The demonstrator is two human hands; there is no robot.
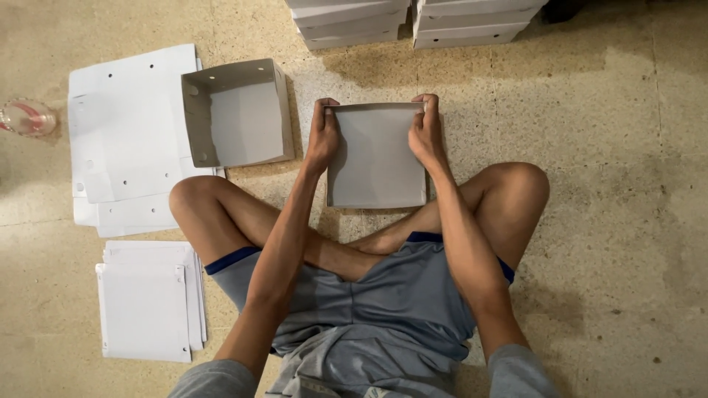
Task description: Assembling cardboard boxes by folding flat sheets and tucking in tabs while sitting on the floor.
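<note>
Head view: speckled beige stone floor [605, 147], stained in patches; a person sits cross-legged on it, left hand [322, 136] and right hand [428, 133] each closed over a far corner of a grey cardboard sheet [376, 158] held just beyond the knees. Left: one folded open box [240, 114], flat white blanks [125, 140], a nearer stack of blanks [147, 306], a clear bottle [26, 118] at the edge. Far: two stacks of finished boxes [413, 22].

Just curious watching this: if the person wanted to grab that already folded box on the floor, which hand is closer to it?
Probably the left hand. Both hands grip the top corners of the cardboard piece, but the folded box lies just beside the left one; the right hand would have to cross over.
</note>
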